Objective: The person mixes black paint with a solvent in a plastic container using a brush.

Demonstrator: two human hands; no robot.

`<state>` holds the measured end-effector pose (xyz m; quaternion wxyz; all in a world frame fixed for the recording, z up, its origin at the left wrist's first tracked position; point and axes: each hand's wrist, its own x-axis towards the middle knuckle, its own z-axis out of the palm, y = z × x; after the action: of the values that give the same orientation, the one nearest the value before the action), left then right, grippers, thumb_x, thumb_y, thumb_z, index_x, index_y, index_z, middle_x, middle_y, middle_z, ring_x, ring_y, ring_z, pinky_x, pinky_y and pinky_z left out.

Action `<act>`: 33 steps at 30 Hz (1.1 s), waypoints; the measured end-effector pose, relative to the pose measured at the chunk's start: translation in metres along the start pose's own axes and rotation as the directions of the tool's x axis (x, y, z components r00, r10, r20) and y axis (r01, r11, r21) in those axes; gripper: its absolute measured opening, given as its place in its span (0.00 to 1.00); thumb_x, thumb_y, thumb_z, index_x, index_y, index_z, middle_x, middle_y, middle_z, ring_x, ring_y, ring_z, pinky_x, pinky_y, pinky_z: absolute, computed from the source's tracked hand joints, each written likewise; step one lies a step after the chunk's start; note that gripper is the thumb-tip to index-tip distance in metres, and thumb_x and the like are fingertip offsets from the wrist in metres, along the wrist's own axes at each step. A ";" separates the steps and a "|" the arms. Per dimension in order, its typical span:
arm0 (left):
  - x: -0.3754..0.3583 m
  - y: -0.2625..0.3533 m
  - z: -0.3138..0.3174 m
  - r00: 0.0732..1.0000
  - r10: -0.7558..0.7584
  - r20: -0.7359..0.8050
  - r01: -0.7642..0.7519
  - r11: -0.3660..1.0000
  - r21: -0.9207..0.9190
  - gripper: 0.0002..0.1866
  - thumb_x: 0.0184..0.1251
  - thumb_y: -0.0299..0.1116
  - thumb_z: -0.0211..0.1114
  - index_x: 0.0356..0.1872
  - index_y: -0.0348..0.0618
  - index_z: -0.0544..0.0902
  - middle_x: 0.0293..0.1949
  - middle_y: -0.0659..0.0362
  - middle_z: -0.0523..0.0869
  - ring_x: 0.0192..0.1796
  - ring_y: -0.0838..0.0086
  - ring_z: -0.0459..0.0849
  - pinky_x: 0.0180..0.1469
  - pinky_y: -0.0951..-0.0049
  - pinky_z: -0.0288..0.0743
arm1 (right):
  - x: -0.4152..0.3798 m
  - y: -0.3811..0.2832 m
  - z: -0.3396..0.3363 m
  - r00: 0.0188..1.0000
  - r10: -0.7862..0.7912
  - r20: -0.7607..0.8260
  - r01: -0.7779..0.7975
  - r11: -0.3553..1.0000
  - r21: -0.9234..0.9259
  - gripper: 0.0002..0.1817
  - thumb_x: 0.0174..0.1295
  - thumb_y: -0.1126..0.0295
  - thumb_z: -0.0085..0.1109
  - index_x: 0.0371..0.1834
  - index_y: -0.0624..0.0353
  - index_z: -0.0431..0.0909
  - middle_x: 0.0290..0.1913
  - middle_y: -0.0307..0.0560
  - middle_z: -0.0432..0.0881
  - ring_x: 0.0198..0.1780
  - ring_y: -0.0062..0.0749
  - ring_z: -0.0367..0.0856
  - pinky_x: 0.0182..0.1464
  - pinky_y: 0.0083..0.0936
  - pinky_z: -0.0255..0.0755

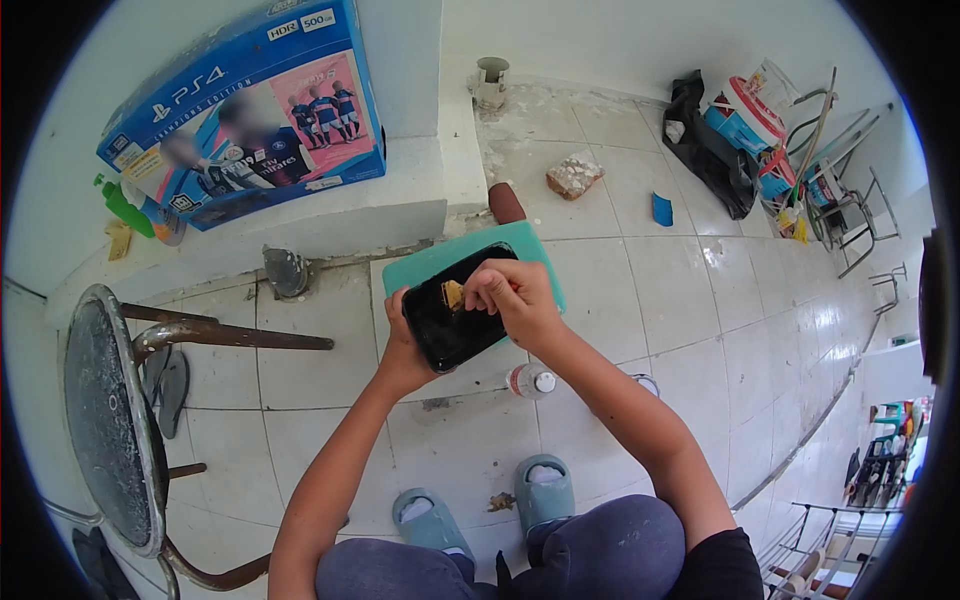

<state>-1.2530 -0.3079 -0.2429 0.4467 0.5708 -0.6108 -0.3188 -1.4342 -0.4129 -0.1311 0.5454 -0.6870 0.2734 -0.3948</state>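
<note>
My left hand [402,350] grips the left side of a black rectangular tray [450,338] with rounded corners, tilted over a teal flat-topped object [405,271]. Closed fingers of my right hand [513,296] hold a small brush [453,296] with yellowish bristles, which are against or just above the tray's dark surface. Most of the brush handle is hidden by the fingers. Near the tray's lower right corner stands a clear plastic bottle [531,381] with a white cap and a reddish label.
A round-seated metal stool [110,420] lies tipped at the left. A blue PS4 box [250,115] rests on the ledge beside a green bottle [122,207]. A rubble chunk [575,175], a blue scrap [662,209] and buckets [745,115] are on the tiles beyond.
</note>
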 end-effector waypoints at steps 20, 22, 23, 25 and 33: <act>-0.001 -0.008 0.002 1.000 -0.010 -0.018 0.010 1.000 -0.001 0.71 0.34 0.38 0.87 0.75 0.40 0.40 0.67 0.46 0.56 0.72 0.51 0.56 0.75 0.55 0.62 | 0.001 -0.005 -0.003 0.986 -0.119 0.116 0.135 0.981 -0.139 0.23 0.78 0.61 0.54 0.26 0.66 0.80 0.23 0.39 0.79 0.24 0.20 0.70 0.28 0.21 0.66; 0.000 0.004 0.001 1.000 0.000 -0.031 0.000 1.000 0.018 0.71 0.34 0.38 0.87 0.76 0.40 0.40 0.68 0.46 0.55 0.72 0.50 0.56 0.76 0.55 0.62 | 0.004 -0.012 -0.015 0.992 -0.100 0.074 0.111 0.978 -0.178 0.21 0.77 0.63 0.55 0.26 0.66 0.79 0.22 0.42 0.78 0.24 0.23 0.73 0.29 0.23 0.68; 0.001 0.008 -0.002 0.998 0.059 -0.029 -0.053 0.984 0.170 0.72 0.35 0.38 0.87 0.76 0.40 0.39 0.69 0.46 0.54 0.73 0.50 0.56 0.76 0.55 0.62 | 0.007 -0.014 -0.021 0.996 -0.084 0.026 0.088 0.976 -0.201 0.20 0.76 0.64 0.57 0.26 0.66 0.78 0.21 0.44 0.78 0.24 0.27 0.75 0.30 0.25 0.70; -0.003 0.010 0.000 0.994 0.103 -0.033 -0.087 0.947 0.310 0.73 0.35 0.38 0.88 0.77 0.41 0.39 0.70 0.46 0.53 0.73 0.50 0.57 0.76 0.55 0.62 | 0.014 -0.021 -0.030 0.996 -0.082 0.015 0.083 0.953 -0.291 0.22 0.77 0.63 0.56 0.25 0.67 0.76 0.20 0.45 0.77 0.23 0.29 0.74 0.29 0.26 0.70; -0.004 0.002 0.004 0.994 0.074 -0.082 -0.058 0.982 0.178 0.76 0.35 0.42 0.89 0.77 0.40 0.36 0.67 0.42 0.56 0.71 0.48 0.60 0.74 0.55 0.65 | 0.034 -0.043 -0.033 0.995 -0.031 0.096 0.079 0.826 -0.558 0.25 0.77 0.58 0.55 0.24 0.66 0.75 0.17 0.51 0.73 0.19 0.45 0.71 0.27 0.35 0.68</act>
<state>-1.2579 -0.3042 -0.2434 0.4315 0.6008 -0.6349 -0.2233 -1.4457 -0.4472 -0.0780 0.3187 -0.8402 0.3346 -0.2838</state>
